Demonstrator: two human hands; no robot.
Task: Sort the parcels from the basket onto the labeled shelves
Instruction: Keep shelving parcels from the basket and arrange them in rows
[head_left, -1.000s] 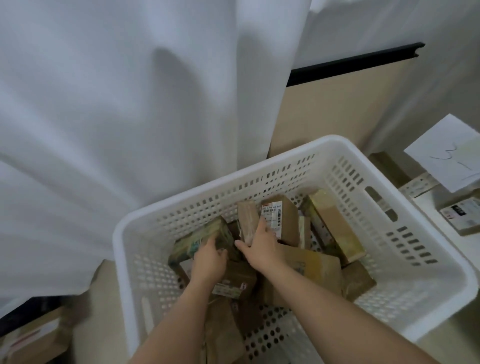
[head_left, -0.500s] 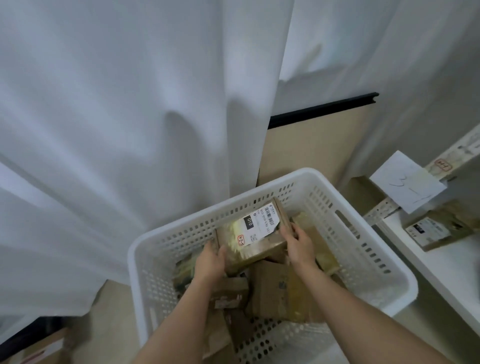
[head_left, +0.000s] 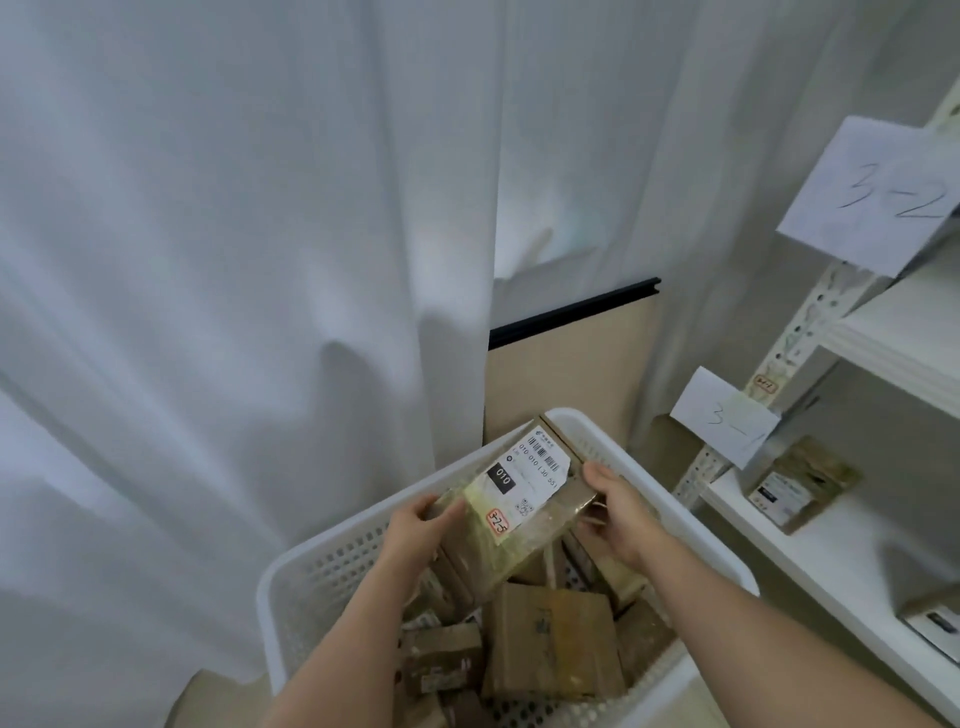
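Flat brown cardboard parcel with white shipping label (head_left: 519, 501) held above the white perforated plastic basket (head_left: 696, 535), left hand (head_left: 415, 535) and right hand (head_left: 621, 512) gripping opposite ends — read its orange handwritten sticker (head_left: 497, 521) before choosing a paper-tagged white shelf (head_left: 810, 551) — keep label up.

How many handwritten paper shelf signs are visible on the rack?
2. The "3-2" sign hangs at the upper shelf, top right; the "3-1" sign hangs lower, on the upright beside the shelf holding a parcel. Others may lie outside the frame.
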